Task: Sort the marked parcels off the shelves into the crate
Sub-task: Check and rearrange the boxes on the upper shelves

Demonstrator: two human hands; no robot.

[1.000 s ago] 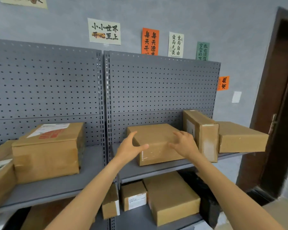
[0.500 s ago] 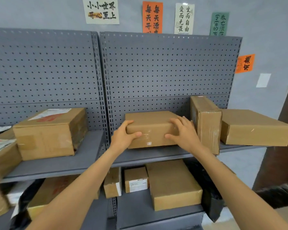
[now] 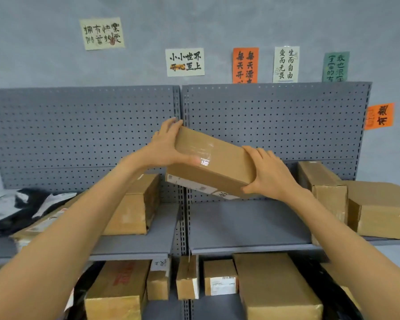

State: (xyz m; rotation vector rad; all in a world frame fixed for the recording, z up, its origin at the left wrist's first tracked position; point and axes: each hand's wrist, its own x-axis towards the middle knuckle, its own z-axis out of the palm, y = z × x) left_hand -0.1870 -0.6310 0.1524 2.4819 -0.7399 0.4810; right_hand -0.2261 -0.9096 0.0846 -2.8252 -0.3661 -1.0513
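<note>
- Cardboard parcel (image 3: 214, 161) held in the air in front of the pegboard (image 3: 286, 125), well clear of the bare grey shelf (image 3: 245, 222) below it.
- It sits tilted, left end high and right end low. The near lower face is turned toward the camera and shows white labels (image 3: 194, 183). My reading is that the tilt is there to check the marking before sorting.
- One hand holds each end, which looks like a grip chosen for turning the box, not just carrying it.
- Left hand (image 3: 164, 148): arm reaches up and forward, fingers close together and hooked over the high far end, thumb laid flat along the near face.
- Right hand (image 3: 267, 174): wrist bent, fingers slightly spread over the top of the low end, thumb tucked at the bottom corner, clamping the box.
- Both forearms are extended and converge on the box.
- An upright box (image 3: 326, 185) and a wide box (image 3: 383, 209) stand just right of the empty spot.
- The crate is not in view, so the drop-off is not yet done.
</note>
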